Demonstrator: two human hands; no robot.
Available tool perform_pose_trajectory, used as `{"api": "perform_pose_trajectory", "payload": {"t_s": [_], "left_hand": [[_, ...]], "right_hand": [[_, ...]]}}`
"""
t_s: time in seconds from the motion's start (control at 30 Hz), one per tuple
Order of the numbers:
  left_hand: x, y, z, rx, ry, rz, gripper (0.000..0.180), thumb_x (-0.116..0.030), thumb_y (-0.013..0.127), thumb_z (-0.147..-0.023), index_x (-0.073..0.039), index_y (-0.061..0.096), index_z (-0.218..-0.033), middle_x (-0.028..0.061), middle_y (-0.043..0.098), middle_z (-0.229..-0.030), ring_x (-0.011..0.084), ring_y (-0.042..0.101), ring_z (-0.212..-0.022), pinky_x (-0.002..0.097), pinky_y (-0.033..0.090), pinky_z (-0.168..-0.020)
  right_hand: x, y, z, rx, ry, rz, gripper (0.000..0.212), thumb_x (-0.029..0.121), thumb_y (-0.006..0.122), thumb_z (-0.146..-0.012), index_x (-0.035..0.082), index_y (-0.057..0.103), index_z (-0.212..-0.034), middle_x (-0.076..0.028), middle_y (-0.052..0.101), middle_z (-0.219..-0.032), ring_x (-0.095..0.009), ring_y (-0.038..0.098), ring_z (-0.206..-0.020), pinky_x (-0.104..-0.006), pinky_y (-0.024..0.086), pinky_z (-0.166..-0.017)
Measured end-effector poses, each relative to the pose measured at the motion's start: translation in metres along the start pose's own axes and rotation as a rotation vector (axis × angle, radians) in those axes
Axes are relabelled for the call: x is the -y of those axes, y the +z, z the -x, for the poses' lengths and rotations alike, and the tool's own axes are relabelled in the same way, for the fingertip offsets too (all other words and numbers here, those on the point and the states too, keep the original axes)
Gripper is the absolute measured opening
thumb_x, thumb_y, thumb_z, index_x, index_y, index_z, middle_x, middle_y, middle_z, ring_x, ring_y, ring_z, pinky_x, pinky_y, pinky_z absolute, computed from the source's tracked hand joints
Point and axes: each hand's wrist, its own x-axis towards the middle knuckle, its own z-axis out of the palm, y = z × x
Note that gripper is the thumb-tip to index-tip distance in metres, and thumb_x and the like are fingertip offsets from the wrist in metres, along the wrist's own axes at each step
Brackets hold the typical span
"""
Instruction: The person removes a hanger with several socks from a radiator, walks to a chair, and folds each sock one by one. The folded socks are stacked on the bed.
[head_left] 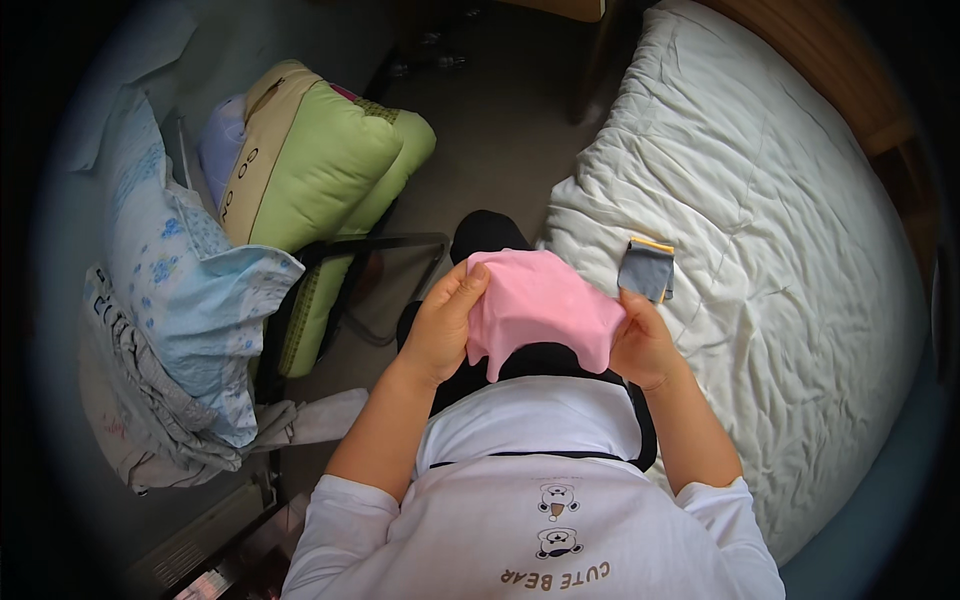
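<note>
A soft pink cloth (545,305) hangs spread between my two hands, above my lap. Its lower edge droops in loose points, and I cannot make out what kind of item it is. My left hand (447,315) grips its left side, with the thumb lying on top. The fingers of my right hand (641,340) pinch its right corner. Just beyond my right hand, a small folded grey cloth (645,270) with a yellow edge lies on the white bedding (760,250).
On the left, a green cushion (325,165) and a blue floral pillow (180,260) are piled by a dark metal-framed chair (400,240). Grey and white clothes (190,425) hang below the pillow. A wooden bed edge (860,80) runs along the far right.
</note>
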Motion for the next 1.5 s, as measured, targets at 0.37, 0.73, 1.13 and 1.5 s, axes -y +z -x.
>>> {"api": "perform_pose_trajectory", "payload": {"t_s": [0.37, 0.73, 1.13, 1.5], "left_hand": [[0.012, -0.014, 0.002, -0.075, -0.064, 0.192, 0.038, -0.028, 0.036, -0.093, -0.004, 0.04, -0.122, 0.007, 0.048, -0.118, 0.0166, 0.047, -0.109, 0.0322, 0.037, -0.093], [0.006, -0.008, 0.007, -0.12, -0.015, 0.1, 0.037, -0.027, 0.04, -0.093, -0.003, 0.041, -0.12, 0.0063, 0.05, -0.114, 0.0136, 0.049, -0.103, 0.0284, 0.038, -0.089], [-0.01, -0.018, 0.016, -0.085, 0.007, -0.365, 0.035, -0.009, 0.057, -0.082, -0.001, 0.047, -0.114, 0.0038, 0.054, -0.105, 0.0093, 0.051, -0.095, 0.0239, 0.04, -0.084], [-0.015, -0.02, 0.02, -0.069, 0.079, -0.494, 0.019, -0.001, 0.051, -0.082, 0.001, 0.057, -0.099, 0.0019, 0.058, -0.092, 0.0075, 0.052, -0.083, 0.0213, 0.041, -0.075]], "right_hand": [[-0.012, 0.012, -0.002, 0.032, 0.064, 0.178, 0.054, 0.047, 0.047, -0.084, 0.003, 0.046, -0.116, -0.008, 0.056, -0.106, -0.017, 0.057, -0.091, -0.0311, 0.045, -0.08], [-0.005, 0.03, -0.002, -0.061, -0.015, 0.165, 0.049, 0.041, 0.039, -0.09, 0.003, 0.042, -0.121, -0.007, 0.05, -0.118, -0.015, 0.045, -0.112, -0.0309, 0.039, -0.089], [-0.003, 0.018, -0.001, -0.228, -0.204, 0.521, 0.031, 0.022, 0.046, -0.09, 0.002, 0.051, -0.113, -0.001, 0.058, -0.097, -0.007, 0.053, -0.085, -0.0226, 0.042, -0.076], [0.004, 0.018, 0.001, -0.273, -0.233, 0.485, 0.024, 0.014, 0.042, -0.089, 0.003, 0.054, -0.108, -0.001, 0.059, -0.09, -0.007, 0.055, -0.076, -0.0217, 0.045, -0.067]]}}
